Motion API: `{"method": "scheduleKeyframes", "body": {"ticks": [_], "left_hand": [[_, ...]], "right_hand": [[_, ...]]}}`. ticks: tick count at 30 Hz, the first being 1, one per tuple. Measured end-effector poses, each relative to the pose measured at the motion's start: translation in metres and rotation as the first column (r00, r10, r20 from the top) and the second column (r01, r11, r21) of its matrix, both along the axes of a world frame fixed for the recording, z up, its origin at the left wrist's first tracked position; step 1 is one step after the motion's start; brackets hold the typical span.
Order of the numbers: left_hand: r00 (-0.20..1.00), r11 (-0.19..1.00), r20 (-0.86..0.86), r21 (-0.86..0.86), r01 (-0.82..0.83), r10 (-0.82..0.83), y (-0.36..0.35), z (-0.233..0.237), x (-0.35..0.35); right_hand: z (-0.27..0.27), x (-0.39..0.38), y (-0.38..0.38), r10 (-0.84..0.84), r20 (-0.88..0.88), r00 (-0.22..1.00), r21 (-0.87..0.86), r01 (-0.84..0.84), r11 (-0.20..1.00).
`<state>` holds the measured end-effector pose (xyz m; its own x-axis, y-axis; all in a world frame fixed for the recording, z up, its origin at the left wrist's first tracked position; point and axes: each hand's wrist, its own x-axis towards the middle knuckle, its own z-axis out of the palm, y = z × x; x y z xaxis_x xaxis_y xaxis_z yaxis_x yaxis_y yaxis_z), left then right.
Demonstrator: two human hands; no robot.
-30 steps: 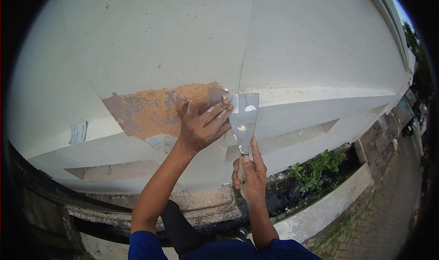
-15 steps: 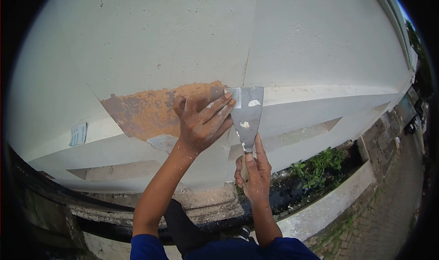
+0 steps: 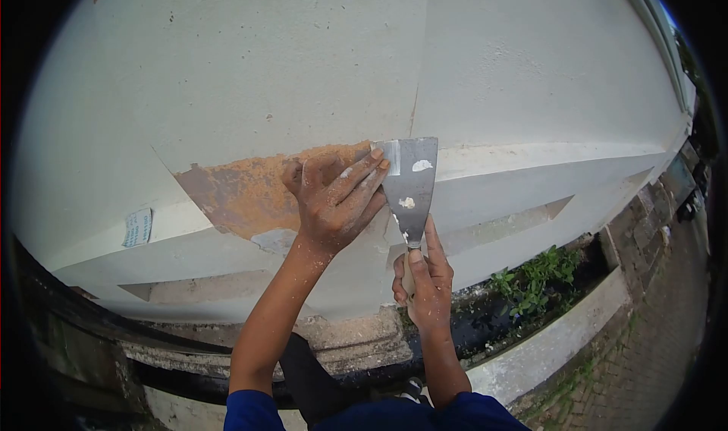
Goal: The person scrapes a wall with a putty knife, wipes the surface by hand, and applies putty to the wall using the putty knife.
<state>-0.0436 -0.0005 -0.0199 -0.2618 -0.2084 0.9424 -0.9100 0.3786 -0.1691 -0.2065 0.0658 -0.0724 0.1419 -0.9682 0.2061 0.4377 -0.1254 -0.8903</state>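
Observation:
A wide putty knife [image 3: 410, 184] stands upright against the wall, its grey blade spotted with white and its broad edge pointing up. My right hand [image 3: 431, 283] is wrapped around its handle, the index finger laid along the lower blade. On the blade's upper left side rest two outstretched fingertips of my left hand [image 3: 331, 207]; the other fingers and the thumb are spread apart. White dust covers both hands. Behind my left hand, paint is stripped from the wall in an orange-brown patch [image 3: 246, 192], with a whitish chip area [image 3: 274, 240] at its lower edge.
The pale wall [image 3: 303, 74] has a ledge and recessed slots below. A paper note [image 3: 138, 228] sticks to it at left. Under the wall runs a dark water channel [image 3: 485, 328] with green plants [image 3: 535, 279], a concrete kerb [image 3: 546, 347] and brick paving [image 3: 644, 355].
The camera view has shifted slightly, so the wall appears a little further right. The putty knife's top edge sits slightly higher in view; both hands keep their hold and contact.

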Motion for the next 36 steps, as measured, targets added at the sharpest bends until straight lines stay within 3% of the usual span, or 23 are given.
{"method": "scheduleKeyframes", "body": {"ticks": [36], "left_hand": [[0.992, 1.0, -0.122, 0.008, 0.0, 0.001, 0.004, -0.009, 0.008]], "right_hand": [[0.003, 0.008, 0.01, 0.001, -0.063, 0.998, -0.021, -0.003, 1.0]]}}
